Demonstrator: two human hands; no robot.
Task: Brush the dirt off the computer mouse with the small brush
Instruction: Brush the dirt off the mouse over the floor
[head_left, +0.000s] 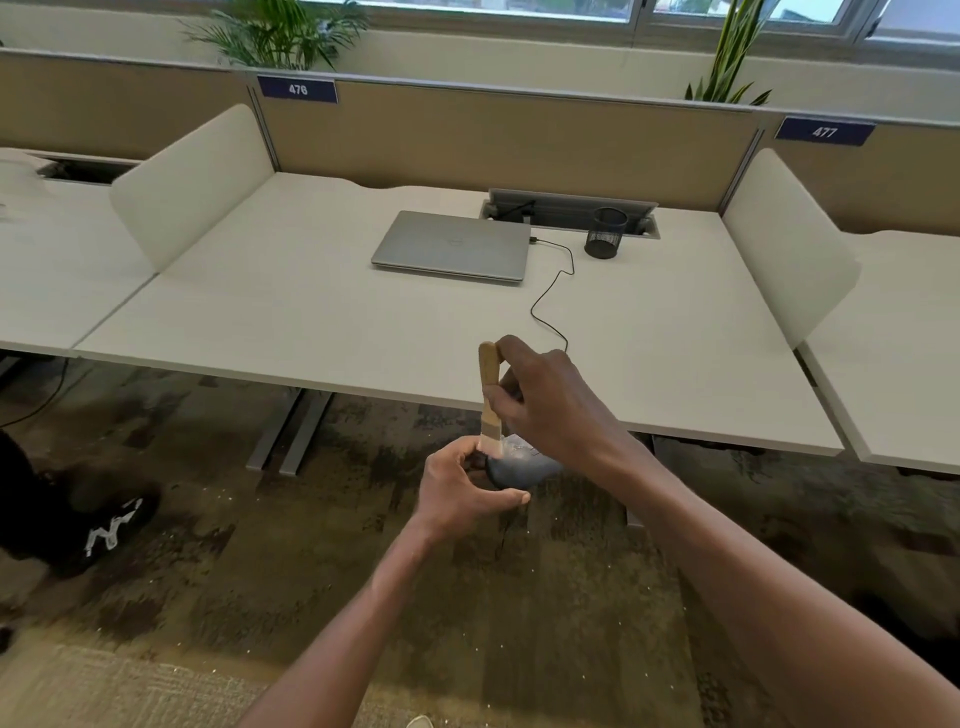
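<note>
Brushing in progress: mouse held off the desk, brush bristles on its top

Left hand (462, 488) grips the mouse (519, 467) from its left, fingers curled round the body, holding it just in front of the desk (311, 312) edge over the carpet, likely so dirt falls clear of the desk. Right hand (545, 410) pinches the wooden brush (489, 395) handle, upright, bristles down on the pale-dusted top. Cable (550, 291) runs back across the desk to the closed laptop (452, 247)

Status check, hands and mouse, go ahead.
Left hand holds mouse over floor. Right hand grips brush, bristles down on mouse. Nothing blocking.
</note>
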